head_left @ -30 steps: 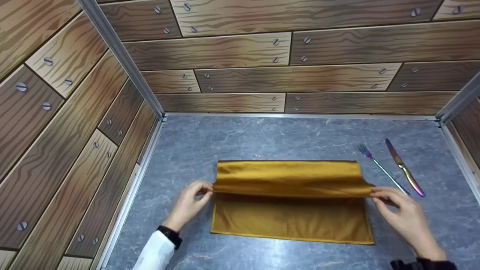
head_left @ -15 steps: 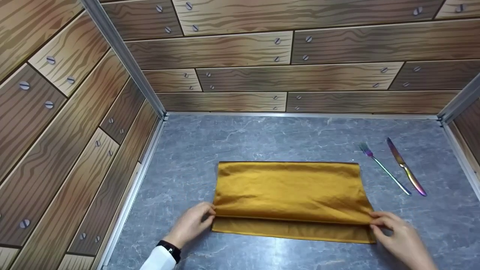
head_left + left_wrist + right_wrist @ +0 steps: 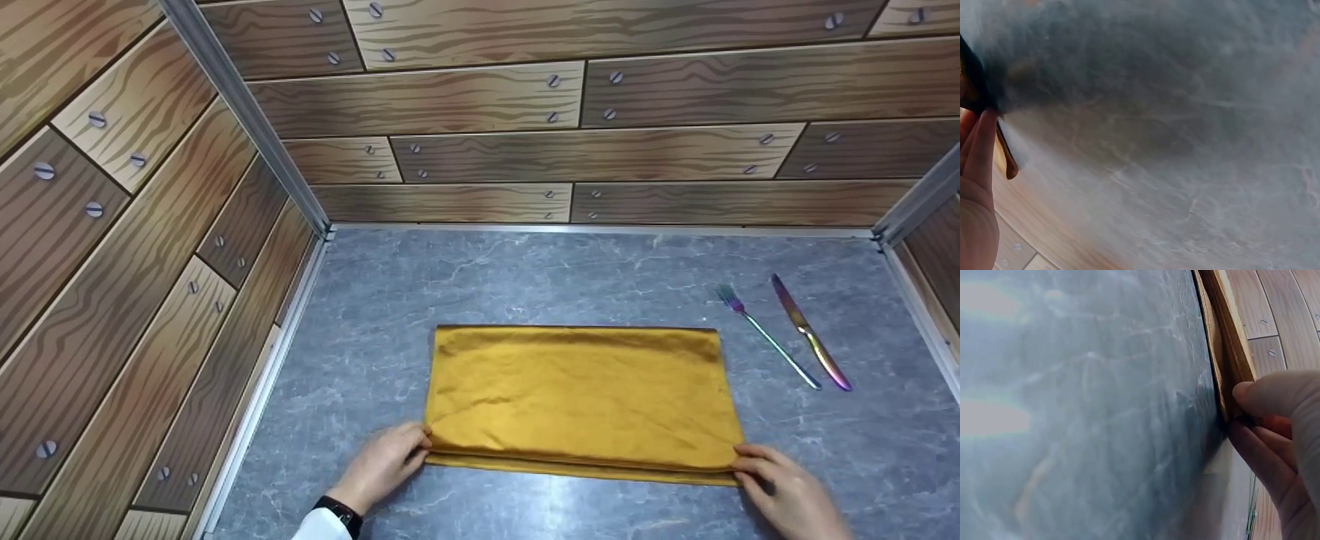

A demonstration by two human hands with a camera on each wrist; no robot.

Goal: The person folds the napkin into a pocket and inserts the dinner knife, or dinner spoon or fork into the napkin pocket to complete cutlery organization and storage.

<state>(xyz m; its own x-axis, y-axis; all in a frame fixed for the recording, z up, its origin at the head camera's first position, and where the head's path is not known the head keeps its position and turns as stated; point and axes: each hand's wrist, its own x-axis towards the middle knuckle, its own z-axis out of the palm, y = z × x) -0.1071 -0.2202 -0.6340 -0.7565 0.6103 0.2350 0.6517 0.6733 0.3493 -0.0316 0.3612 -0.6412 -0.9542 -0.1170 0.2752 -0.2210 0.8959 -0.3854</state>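
So there's a gold cloth (image 3: 581, 397) lying folded on the near half of a grey marbled table (image 3: 480, 277), roughly in the middle going left to right, with its long sides running left to right. The top layer comes almost all the way down to the near edge, but a thin strip of the bottom layer pokes out along there. The left hand (image 3: 382, 461) is pinching the cloth's left edge, right by the near corner, thumb and fingers together on the fabric. The right hand (image 3: 791, 491) does the same at the near right corner, and the right wrist view shows the thumb pressed on the top layer with fingers underneath; I can't tell whether either pinch catches the bottom layer too. There's a black band (image 3: 339, 514) on the left wrist, just past a white sleeve (image 3: 321, 526). Over to the right of the cloth, not touching it, sit a fork (image 3: 772, 341) and a knife (image 3: 805, 330), both with that shiny rainbow finish. They lie slanted and side by side with a gap between them, fork on the left, tines and blade at the far ends, handles angled toward the near right. Around all this are a far wall (image 3: 480, 97) and a left wall (image 3: 150, 247) with a wood-plank print, screw heads included.
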